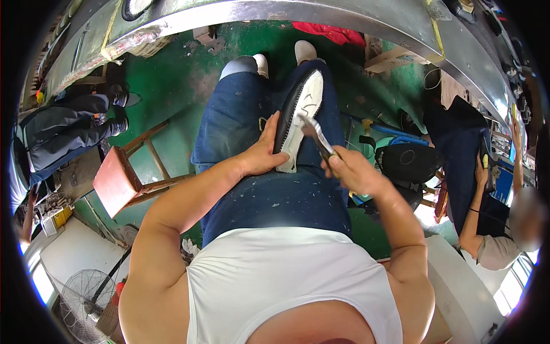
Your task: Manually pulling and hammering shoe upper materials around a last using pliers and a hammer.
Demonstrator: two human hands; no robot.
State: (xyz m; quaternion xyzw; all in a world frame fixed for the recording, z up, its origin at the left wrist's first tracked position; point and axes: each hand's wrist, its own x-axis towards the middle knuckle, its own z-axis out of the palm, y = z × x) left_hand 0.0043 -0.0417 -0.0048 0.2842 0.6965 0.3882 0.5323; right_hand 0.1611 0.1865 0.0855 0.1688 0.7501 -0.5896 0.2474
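Observation:
A black shoe rests sole up on my right thigh, its toe pointing away from me. Its pale underside shows, with a toothed edge of dark material drawn around it. My left hand grips the shoe near the heel, the thumb lying over the underside and the fingers along the black side. In my right hand is a hammer, held by its handle. The hammer's metal head hovers over or touches the middle of the underside; which of the two, I cannot tell.
A metal-edged bench curves across the far side, with another shoe on it. A reddish stool stands at my left, a black bag at my right. Other people sit on both sides. A fan stands at lower left.

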